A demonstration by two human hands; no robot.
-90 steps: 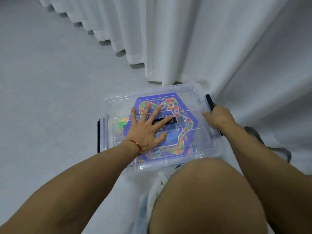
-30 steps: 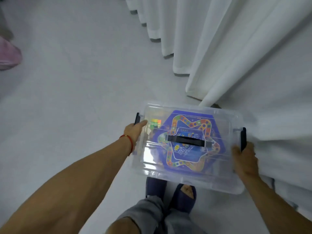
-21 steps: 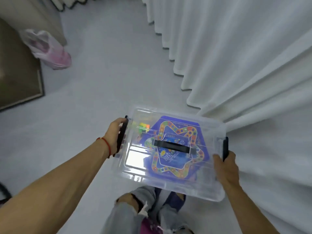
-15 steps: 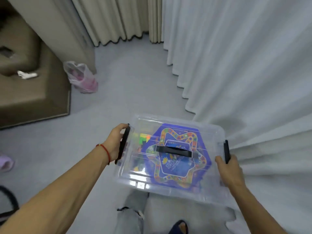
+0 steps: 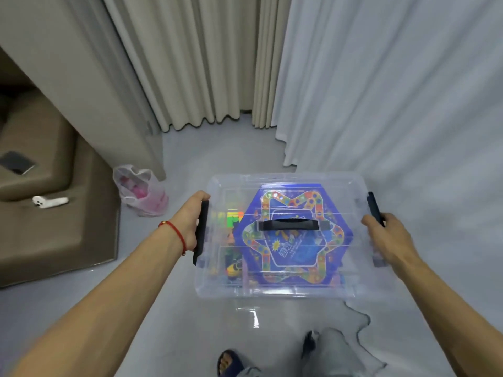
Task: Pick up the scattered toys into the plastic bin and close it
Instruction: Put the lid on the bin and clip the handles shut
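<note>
The closed plastic bin (image 5: 285, 284), toys visible through its lid, is held level above the floor (image 5: 190, 322), gripped at its black end latches by the left hand (image 5: 190, 224) and right hand (image 5: 386, 238), apparently for balanced carrying, with curtains (image 5: 381, 91) beyond.

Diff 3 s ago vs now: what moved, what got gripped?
The plastic bin went from the floor to being carried. The left hand left the lid and grips the left latch; the right hand shifted on the right latch. Lid stayed on, game board inside.
</note>
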